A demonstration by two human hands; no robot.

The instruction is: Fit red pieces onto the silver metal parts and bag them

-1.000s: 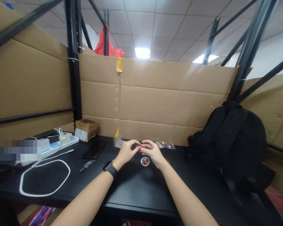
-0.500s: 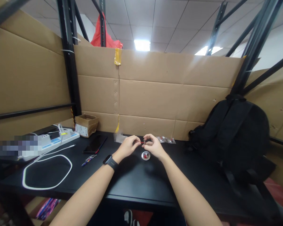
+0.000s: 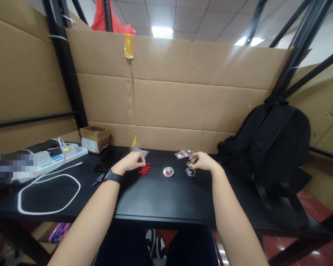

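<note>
A small pile of red string pieces (image 3: 144, 169) lies on the black table, and my left hand (image 3: 133, 161) is closed just above it, pinching a short red piece. To the right, my right hand (image 3: 201, 162) has its fingers closed on a small round silvery disc (image 3: 191, 163). Just below those fingertips, a round metal dish (image 3: 190, 171) rests on the table. Between my hands stands another small silver dish (image 3: 168, 171) with a red item inside.
Clear plastic packets (image 3: 183, 153) lie behind the dishes. At the left are a phone (image 3: 107, 161), keys (image 3: 98, 180), a small carton (image 3: 95, 139), a power strip (image 3: 57, 161) and a white cable (image 3: 48, 212). A black backpack (image 3: 274, 147) sits right.
My hands have moved apart, left hand to the left and right hand to the right. The red pile and a second metal dish now show. The camera view has tilted down.
</note>
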